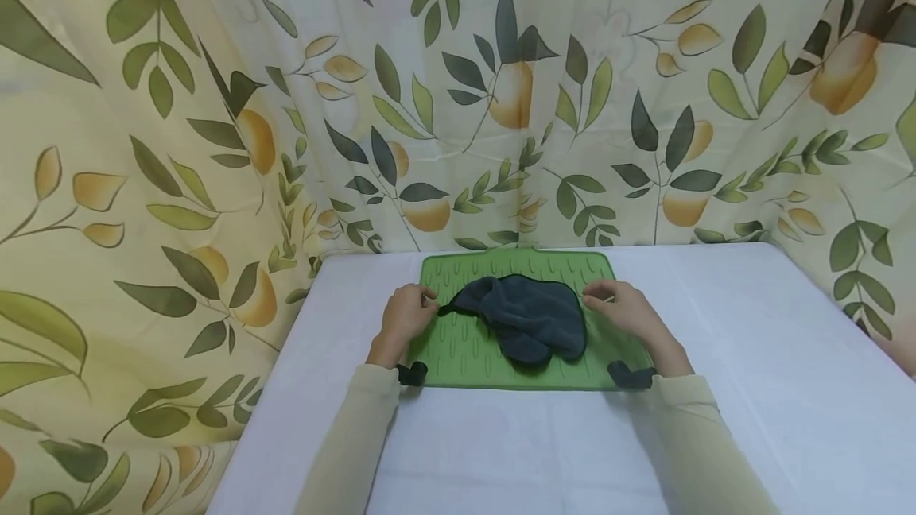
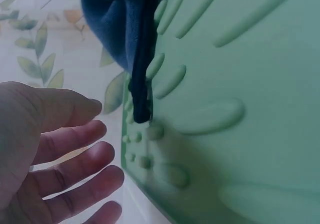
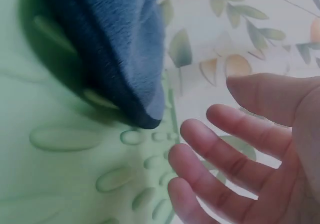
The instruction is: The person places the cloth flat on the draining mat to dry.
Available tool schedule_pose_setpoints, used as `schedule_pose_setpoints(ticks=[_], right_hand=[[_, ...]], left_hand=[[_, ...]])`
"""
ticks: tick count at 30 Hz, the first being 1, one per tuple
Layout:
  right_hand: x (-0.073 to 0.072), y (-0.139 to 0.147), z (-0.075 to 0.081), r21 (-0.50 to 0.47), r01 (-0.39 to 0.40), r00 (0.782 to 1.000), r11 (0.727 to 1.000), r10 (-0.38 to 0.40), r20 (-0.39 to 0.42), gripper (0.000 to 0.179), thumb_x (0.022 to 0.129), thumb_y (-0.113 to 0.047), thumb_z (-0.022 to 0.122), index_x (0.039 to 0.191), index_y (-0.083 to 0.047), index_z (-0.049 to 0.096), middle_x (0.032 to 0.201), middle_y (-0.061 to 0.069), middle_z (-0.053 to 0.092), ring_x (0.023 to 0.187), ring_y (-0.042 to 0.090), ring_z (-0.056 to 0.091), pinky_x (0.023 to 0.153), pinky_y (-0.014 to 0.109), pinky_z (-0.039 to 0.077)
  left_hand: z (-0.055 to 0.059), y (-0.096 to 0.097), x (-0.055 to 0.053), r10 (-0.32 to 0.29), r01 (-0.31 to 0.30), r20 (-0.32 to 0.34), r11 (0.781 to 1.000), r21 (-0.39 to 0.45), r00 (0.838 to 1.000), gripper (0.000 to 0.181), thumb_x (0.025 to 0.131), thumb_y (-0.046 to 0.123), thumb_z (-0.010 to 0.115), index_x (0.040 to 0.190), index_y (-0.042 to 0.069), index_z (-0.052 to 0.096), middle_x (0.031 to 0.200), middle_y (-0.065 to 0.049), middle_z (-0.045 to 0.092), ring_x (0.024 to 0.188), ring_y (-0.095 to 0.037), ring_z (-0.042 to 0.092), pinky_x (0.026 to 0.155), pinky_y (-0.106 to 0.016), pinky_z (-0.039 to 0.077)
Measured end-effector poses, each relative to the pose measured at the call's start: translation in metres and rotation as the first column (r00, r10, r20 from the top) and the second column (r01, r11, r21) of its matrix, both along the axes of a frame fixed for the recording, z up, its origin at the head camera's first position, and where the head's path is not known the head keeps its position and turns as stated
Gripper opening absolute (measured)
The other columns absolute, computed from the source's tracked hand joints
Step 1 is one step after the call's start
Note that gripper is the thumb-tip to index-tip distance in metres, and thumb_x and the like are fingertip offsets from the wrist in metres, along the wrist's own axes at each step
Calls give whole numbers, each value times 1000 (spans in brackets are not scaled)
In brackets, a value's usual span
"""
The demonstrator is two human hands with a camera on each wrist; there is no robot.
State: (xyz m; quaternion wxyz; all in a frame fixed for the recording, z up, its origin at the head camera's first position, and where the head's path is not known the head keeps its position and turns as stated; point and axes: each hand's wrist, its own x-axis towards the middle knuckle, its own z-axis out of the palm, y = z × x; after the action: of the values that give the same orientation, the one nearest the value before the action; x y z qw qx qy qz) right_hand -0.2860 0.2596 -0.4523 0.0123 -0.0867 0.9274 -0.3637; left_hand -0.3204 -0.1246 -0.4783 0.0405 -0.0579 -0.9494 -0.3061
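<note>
A dark blue-grey cloth [image 1: 537, 316] with a black edge lies crumpled on a green ridged mat [image 1: 458, 356]. My left hand [image 1: 406, 315] is beside the cloth's pointed left corner; in the left wrist view its fingers [image 2: 85, 159] are spread and apart from the cloth [image 2: 120, 29]. At the cloth's right side is my right hand [image 1: 624, 308], with nothing in its grasp. The right wrist view has its loosely bent fingers [image 3: 215, 159] a little away from the rounded cloth edge [image 3: 125, 59]. The cloth's underside is hidden.
The mat lies on a white-covered table [image 1: 501, 451], toward its far edge. Behind and to the left hangs a curtain [image 1: 458, 157] printed with leaves and fruit. A dark strap piece sits at each wrist, over the mat's near corners.
</note>
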Motion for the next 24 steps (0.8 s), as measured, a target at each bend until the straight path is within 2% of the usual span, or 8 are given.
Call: schedule_pose_setpoints(ticks=[4, 7, 9, 12, 14, 16, 19, 24], right_hand=[[-12, 0, -3, 37, -34, 999, 999, 32, 43, 38, 103, -24, 59, 127, 6, 64, 122, 28, 67, 114, 46, 62, 89, 54, 52], [-26, -2, -3, 44, -56, 989, 997, 50, 136, 42, 103, -23, 58, 130, 9, 60, 123, 31, 65, 111, 44, 64, 88, 52, 54], [-33, -3, -4, 54, -61, 977, 997, 49, 206, 44, 103, -23, 58, 131, 11, 58, 122, 30, 65, 103, 38, 67, 84, 46, 55], [-41, -5, -6, 83, -41, 961, 996, 16, 275, 43, 102, -23, 59, 129, 10, 60, 112, 22, 67, 90, 27, 66, 76, 37, 53], [-45, -8, -8, 103, -20, 961, 995, -9, 275, 38, 101, -23, 61, 121, 9, 63, 101, 16, 67, 83, 21, 63, 72, 33, 50], [-50, -10, -11, 104, 8, 963, 994, -36, 267, 29, 99, -23, 63, 107, 5, 65, 87, 8, 64, 75, 17, 59, 66, 31, 47], [-55, -14, -17, 110, 22, 973, 994, -47, 227, 23, 96, -23, 66, 81, -7, 59, 68, -2, 52, 63, 13, 49, 60, 29, 40], [-61, -17, -22, 152, 31, 980, 988, -60, 191, 43, 93, -23, 69, 58, -19, 45, 55, -9, 36, 55, 10, 34, 57, 28, 33]], left_hand=[[-1, 7, -9, -28, 29, 16, 998, -56, 999, 26, 97, 27, 70, 112, 7, 78, 92, -5, 76, 75, -18, 67, 65, -33, 53], [-2, 11, -17, -42, 48, 60, 994, -96, 997, 29, 97, 34, 71, 108, 9, 79, 106, -6, 77, 87, -20, 70, 77, -38, 56], [-4, 15, -22, -49, 58, 76, 991, -121, 996, 29, 96, 38, 71, 94, 11, 80, 93, -2, 77, 79, -18, 66, 80, -40, 54], [-4, 20, -25, -57, 70, 88, 985, -155, 994, 40, 95, 40, 73, 65, 14, 70, 63, 5, 60, 61, -15, 50, 89, -49, 50], [-3, 24, -27, -62, 79, 102, 981, -177, 993, 53, 95, 41, 72, 51, 16, 54, 50, 7, 41, 55, -15, 41, 96, -55, 46], [-2, 28, -27, -66, 88, 118, 977, -196, 991, 60, 95, 41, 72, 47, 18, 44, 46, 9, 32, 52, -14, 37, 102, -59, 44], [0, 33, -27, -62, 94, 144, 969, -230, 988, 64, 95, 41, 72, 46, 19, 38, 45, 8, 29, 50, -15, 37, 105, -59, 43], [1, 39, -29, -44, 85, 180, 970, -230, 983, 62, 95, 37, 73, 48, 17, 38, 48, 6, 29, 51, -15, 37, 106, -57, 43]])
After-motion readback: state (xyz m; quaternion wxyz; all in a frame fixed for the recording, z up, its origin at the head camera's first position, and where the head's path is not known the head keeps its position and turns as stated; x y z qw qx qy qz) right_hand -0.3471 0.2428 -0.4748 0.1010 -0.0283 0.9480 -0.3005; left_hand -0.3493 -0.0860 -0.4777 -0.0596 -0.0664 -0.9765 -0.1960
